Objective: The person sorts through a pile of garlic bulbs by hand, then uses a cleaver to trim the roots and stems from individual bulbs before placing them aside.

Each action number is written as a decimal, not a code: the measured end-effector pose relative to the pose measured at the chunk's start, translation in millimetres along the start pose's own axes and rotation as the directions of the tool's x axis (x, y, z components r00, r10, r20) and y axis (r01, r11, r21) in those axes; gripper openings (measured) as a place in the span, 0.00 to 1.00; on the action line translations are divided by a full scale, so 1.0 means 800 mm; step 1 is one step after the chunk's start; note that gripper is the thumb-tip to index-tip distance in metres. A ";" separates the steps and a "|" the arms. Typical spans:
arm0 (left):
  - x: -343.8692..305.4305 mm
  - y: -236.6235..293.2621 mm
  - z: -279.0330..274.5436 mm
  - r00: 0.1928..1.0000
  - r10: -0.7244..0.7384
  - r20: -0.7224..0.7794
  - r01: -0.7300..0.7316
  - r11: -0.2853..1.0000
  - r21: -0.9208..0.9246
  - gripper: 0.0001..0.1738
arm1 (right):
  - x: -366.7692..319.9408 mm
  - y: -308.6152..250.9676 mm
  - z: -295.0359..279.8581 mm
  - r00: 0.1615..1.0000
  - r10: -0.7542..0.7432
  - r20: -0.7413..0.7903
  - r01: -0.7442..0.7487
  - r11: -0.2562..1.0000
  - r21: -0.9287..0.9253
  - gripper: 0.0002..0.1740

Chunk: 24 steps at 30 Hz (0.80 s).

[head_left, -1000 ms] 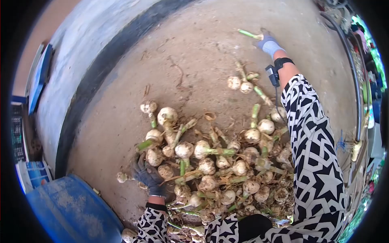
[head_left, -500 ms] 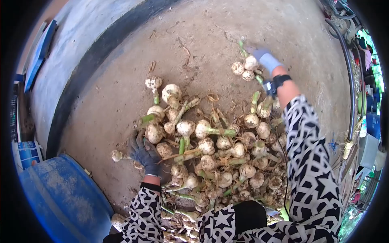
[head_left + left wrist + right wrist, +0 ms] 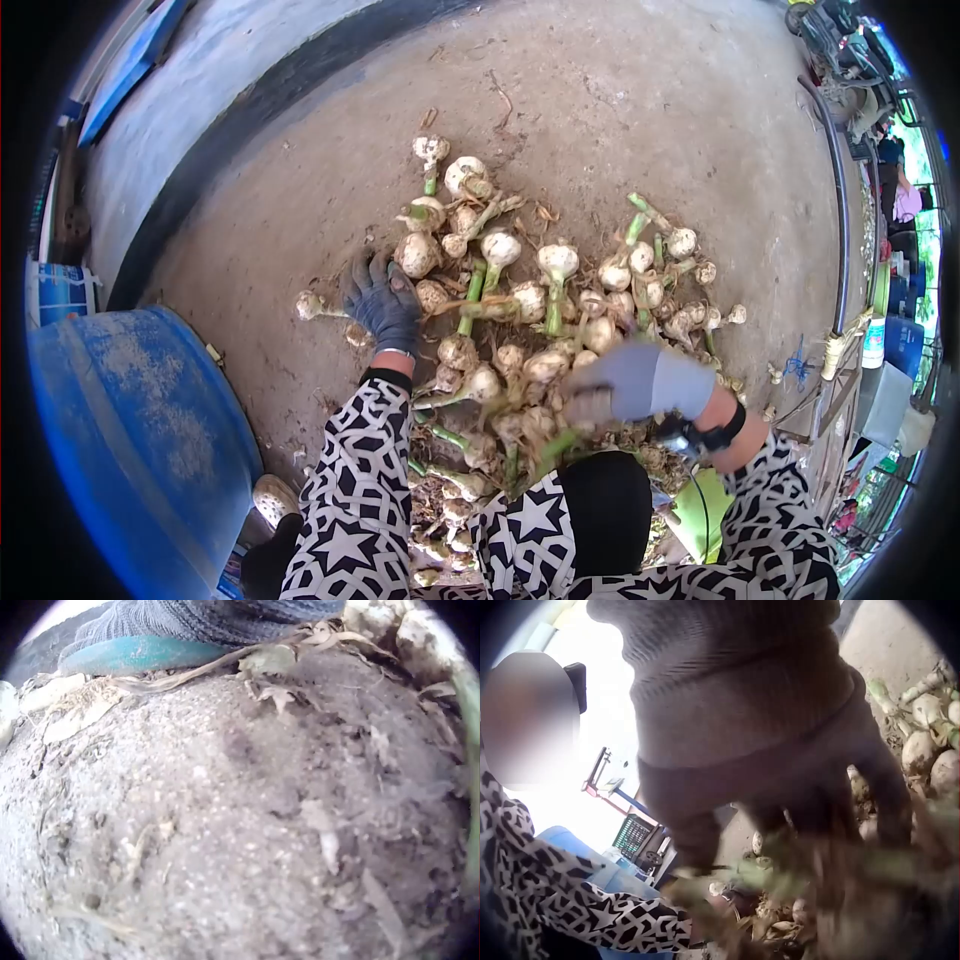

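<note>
Honestly, your left hand (image 3: 385, 308) sits at 9 o'clock, fingers spread beside the bulbs (image 3: 528, 300) heaped mid-dial; your right hand (image 3: 635, 385) at 4 o'clock is too blurred to tell any grip. Yanking crossed stalks (image 3: 555, 310) could send bulbs rolling.

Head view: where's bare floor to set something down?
Widest: the floor beyond the bulb pile, out to the dark wall band. Narrower: between the blue container and left hand, small bulbs aside. Crowded: from the left hand across to the right hand.
</note>
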<state>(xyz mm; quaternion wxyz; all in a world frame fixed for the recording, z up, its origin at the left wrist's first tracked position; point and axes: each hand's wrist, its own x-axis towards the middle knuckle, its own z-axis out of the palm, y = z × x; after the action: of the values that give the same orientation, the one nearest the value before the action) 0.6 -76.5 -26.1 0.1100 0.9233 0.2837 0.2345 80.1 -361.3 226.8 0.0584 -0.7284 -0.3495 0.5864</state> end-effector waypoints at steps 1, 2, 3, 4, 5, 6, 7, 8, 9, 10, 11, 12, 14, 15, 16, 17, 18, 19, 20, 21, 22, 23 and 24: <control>0.002 0.002 -0.005 1.000 -0.006 -0.002 0.006 1.000 0.002 0.18 | 0.008 -0.003 -0.022 0.991 -0.069 -0.116 0.060 0.995 -0.077 0.31; 0.003 0.008 -0.013 1.000 -0.005 0.001 0.005 1.000 -0.019 0.18 | 0.028 -0.002 -0.039 0.929 -0.077 -0.363 0.078 0.997 -0.011 0.29; 0.005 0.011 -0.017 1.000 0.004 0.000 -0.004 0.999 -0.042 0.19 | 0.045 -0.039 -0.083 0.887 0.166 -0.431 -0.086 0.976 0.198 0.30; 0.005 0.010 -0.013 1.000 0.012 -0.027 -0.012 1.000 -0.028 0.19 | 0.084 -0.039 -0.108 0.628 -0.029 -0.777 -0.028 0.998 -0.060 0.34; 0.003 0.009 -0.009 0.999 0.028 -0.033 -0.029 0.999 -0.019 0.19 | 0.139 -0.031 -0.141 0.480 -0.122 -0.869 -0.090 0.978 -0.187 0.40; 0.002 0.010 -0.009 0.999 0.024 -0.046 -0.025 1.000 -0.016 0.19 | 0.182 -0.036 -0.180 0.541 -0.018 -0.841 -0.083 0.994 -0.075 0.44; 0.002 0.007 -0.007 0.998 0.024 -0.062 -0.025 1.000 -0.013 0.20 | 0.250 -0.026 -0.209 0.556 0.006 -0.831 -0.107 0.992 -0.064 0.45; 0.001 0.002 -0.002 0.997 0.035 -0.066 -0.036 0.999 -0.018 0.20 | 0.298 -0.017 -0.220 0.571 0.031 -0.821 -0.136 0.989 -0.057 0.46; 0.003 0.003 -0.003 0.996 0.053 -0.071 -0.054 0.998 -0.013 0.20 | 0.306 -0.018 -0.214 0.559 0.034 -0.828 -0.128 0.991 -0.047 0.46; 0.002 0.004 -0.005 0.999 0.020 -0.041 -0.021 0.999 -0.036 0.21 | 0.310 -0.018 -0.206 0.652 0.029 -0.758 -0.131 0.989 -0.075 0.46; 0.000 0.006 -0.010 1.000 -0.025 -0.007 0.025 0.998 -0.060 0.21 | 0.308 -0.022 -0.193 0.742 0.025 -0.670 -0.134 0.985 -0.111 0.46; -0.001 0.010 -0.015 1.000 -0.005 -0.004 0.004 0.998 -0.061 0.22 | 0.296 -0.019 -0.177 0.736 0.016 -0.677 -0.054 0.998 -0.035 0.45; -0.001 0.014 -0.025 0.999 0.017 0.041 -0.014 0.998 -0.058 0.23 | 0.323 0.043 -0.149 0.635 -0.176 -0.752 0.251 0.968 -0.014 0.44; -0.002 0.016 -0.029 0.996 0.056 0.075 -0.051 0.997 -0.064 0.24 | 0.265 0.022 -0.119 0.744 0.059 -0.666 0.223 0.917 0.330 0.40; -0.005 0.011 -0.026 0.986 0.129 0.106 -0.127 0.992 -0.024 0.24 | 0.251 0.031 -0.101 0.761 0.031 -0.648 0.191 0.944 0.270 0.35; -0.012 0.008 -0.027 0.986 0.136 0.098 -0.135 0.991 -0.022 0.24 | 0.244 0.041 -0.084 0.774 0.007 -0.633 0.164 0.964 0.211 0.30; -0.024 0.006 -0.030 0.946 0.281 0.160 -0.246 0.946 -0.212 0.23 | 0.244 0.045 -0.060 0.785 -0.066 -0.616 0.050 0.998 -0.044 0.27; -0.036 0.006 -0.033 0.881 0.428 0.200 -0.326 0.857 -0.400 0.22 | 0.241 0.041 -0.034 0.806 -0.127 -0.578 -0.060 0.954 -0.293 0.24; -0.053 0.011 -0.031 0.902 0.424 0.084 -0.323 0.790 -0.521 0.17 | 0.240 0.038 -0.010 0.828 -0.109 -0.550 -0.088 0.944 -0.318 0.22; -0.072 0.008 -0.039 0.897 0.428 0.115 -0.310 0.793 -0.524 0.17 | 0.224 0.034 0.010 0.838 -0.095 -0.537 -0.081 0.952 -0.296 0.22; -0.087 0.005 -0.053 0.891 0.428 0.151 -0.282 0.783 -0.554 0.16 | 0.203 0.027 0.023 0.860 -0.128 -0.494 -0.029 0.954 -0.297 0.22; -0.100 0.004 -0.066 0.886 0.427 0.181 -0.253 0.773 -0.582 0.15 | 0.191 0.024 0.035 0.877 -0.163 -0.452 0.022 0.954 -0.300 0.22; -0.114 0.005 -0.079 0.848 0.505 0.162 -0.319 0.730 -0.604 0.15 | 0.197 0.034 0.055 0.884 -0.210 -0.418 0.069 0.943 -0.327 0.21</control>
<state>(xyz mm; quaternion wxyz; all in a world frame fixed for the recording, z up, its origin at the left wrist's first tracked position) -95.1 -127.5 -3.7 0.3617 0.9152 -0.0335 0.1745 63.6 -305.3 71.7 0.0674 -0.8163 -0.4643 0.3369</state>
